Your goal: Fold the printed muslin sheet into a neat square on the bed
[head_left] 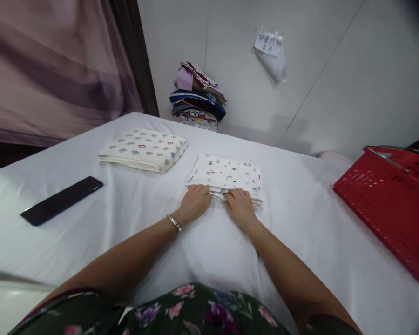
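A folded white cloth (226,171) with small grey and brown prints lies flat on the white-covered table (143,204). At its near edge, my left hand (194,203) has its fingers curled over the left part of the layers. My right hand (241,208) grips the same edge further right, fingertips bent over the fabric. Both thumbs are mostly hidden. Behind and to the left rests a thicker folded cream cloth (143,148) with grey mushroom-like prints and a few red and blue ones, touched by neither hand.
A long black flat object (62,201) lies on the left of the table. On the right a red plastic basket (391,204) stands at an angle. A pile of folded fabrics (198,100) rises beyond the far edge. Pinkish curtain (56,70) hangs at left.
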A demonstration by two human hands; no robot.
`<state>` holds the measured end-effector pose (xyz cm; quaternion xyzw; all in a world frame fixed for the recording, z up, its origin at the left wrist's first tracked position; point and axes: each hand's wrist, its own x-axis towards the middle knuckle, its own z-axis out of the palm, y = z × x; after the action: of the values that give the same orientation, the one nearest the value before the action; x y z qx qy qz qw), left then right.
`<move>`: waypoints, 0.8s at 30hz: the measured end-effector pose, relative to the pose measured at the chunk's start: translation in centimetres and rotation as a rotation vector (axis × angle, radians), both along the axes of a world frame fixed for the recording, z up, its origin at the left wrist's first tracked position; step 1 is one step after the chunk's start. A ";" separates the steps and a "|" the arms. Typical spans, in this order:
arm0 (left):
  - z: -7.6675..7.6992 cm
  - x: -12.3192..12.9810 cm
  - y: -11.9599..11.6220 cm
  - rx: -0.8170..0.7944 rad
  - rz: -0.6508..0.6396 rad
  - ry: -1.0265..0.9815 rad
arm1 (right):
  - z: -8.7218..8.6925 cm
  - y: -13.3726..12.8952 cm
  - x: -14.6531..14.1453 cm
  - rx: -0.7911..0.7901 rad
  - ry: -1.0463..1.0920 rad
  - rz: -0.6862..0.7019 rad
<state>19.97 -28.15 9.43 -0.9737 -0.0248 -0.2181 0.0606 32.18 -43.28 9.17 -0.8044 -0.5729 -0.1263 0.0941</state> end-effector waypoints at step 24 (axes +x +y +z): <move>0.1 0.6 -1.0 -0.058 0.010 0.037 | -0.3 0.0 0.3 0.036 -0.007 0.030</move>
<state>20.52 -29.16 9.54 -0.9788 -0.0349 -0.1988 0.0342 32.47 -43.25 8.92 -0.7933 -0.5830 -0.1380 0.1087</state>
